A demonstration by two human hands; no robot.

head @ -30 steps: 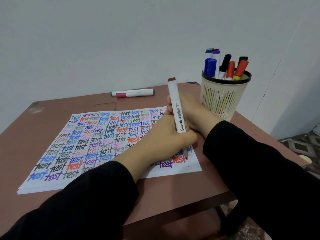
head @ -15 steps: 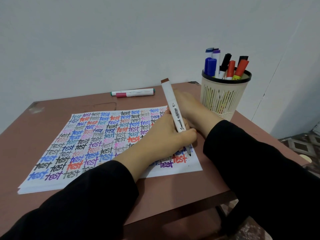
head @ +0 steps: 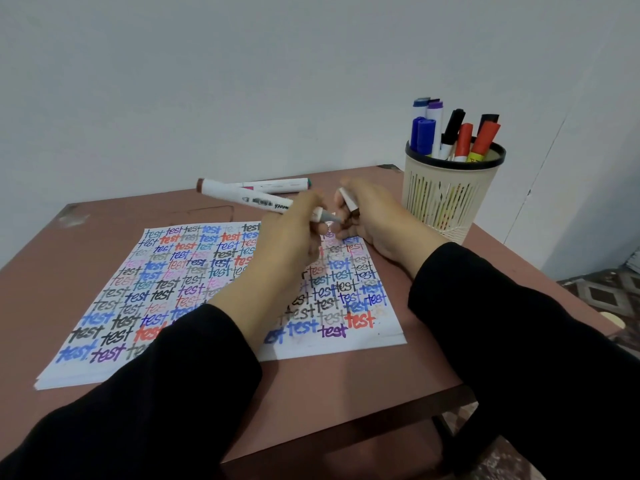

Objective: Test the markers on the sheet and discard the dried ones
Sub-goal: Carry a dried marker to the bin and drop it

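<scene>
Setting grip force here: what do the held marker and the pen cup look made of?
Marker: smooth white plastic barrel, judging by its slight sheen and crisp printed lettering. Pen cup: probably moulded plastic, matte cream, with thin vertical slats and a black rim.

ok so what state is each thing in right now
marker: nib end uncapped, held off the sheet
cap: off the marker
left hand: grips the marker
right hand: pinches the cap
sheet: flat on the table, nearly filled with "test"
holder: upright, capped markers standing in it
back markers: lying flat, capped
</scene>
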